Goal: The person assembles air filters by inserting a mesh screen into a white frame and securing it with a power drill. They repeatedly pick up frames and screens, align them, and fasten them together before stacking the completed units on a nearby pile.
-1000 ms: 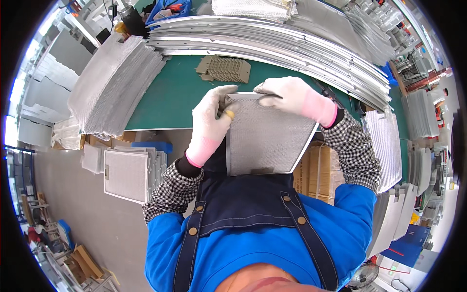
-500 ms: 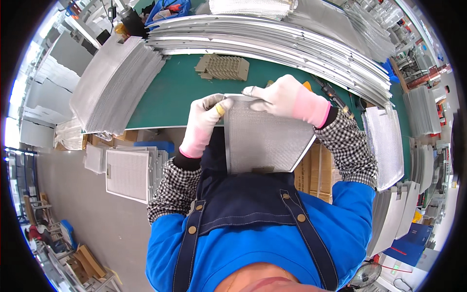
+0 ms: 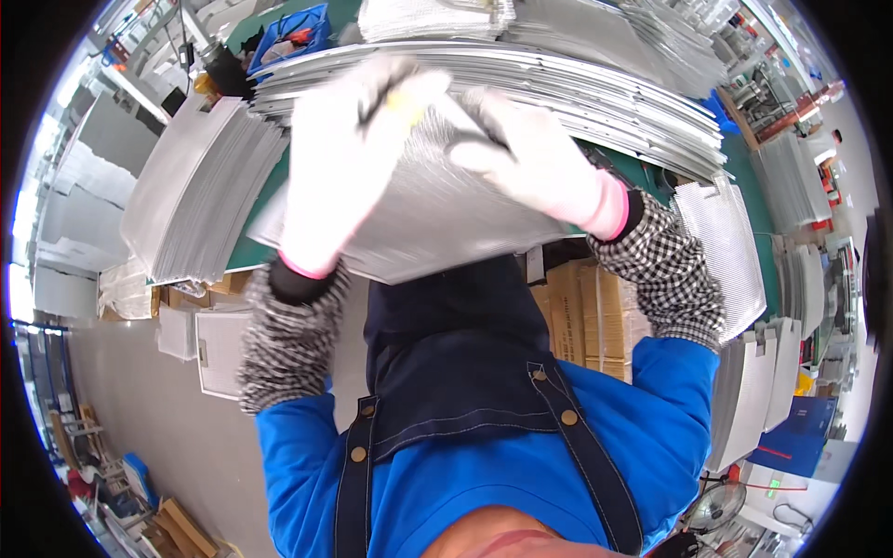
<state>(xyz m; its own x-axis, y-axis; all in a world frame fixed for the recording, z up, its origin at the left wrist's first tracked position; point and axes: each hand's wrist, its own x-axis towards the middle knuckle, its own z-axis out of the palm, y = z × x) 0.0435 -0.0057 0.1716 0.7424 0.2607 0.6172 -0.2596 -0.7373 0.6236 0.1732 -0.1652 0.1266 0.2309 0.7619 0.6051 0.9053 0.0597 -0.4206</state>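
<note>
A framed metal mesh panel is tilted and raised in front of me, over the edge of the bench, and smeared by motion. My left hand, in a white glove with a yellow band on one finger, is closed on the panel's upper corner. On the same upper edge, a little to the right, my right hand pinches the panel between thumb and fingers. Its fingertips are blurred. The panel hides most of the green bench top beneath it.
Long metal frame strips are stacked across the back. Mesh panels stand stacked at the left, and another mesh panel leans at the right. A blue bin sits at the far left. Cardboard boxes stand below the bench.
Both hands have lifted the panel up and away from my body, and it has turned and tilted. The left hand moved farthest, up and to the left. The view has shifted slightly.
</note>
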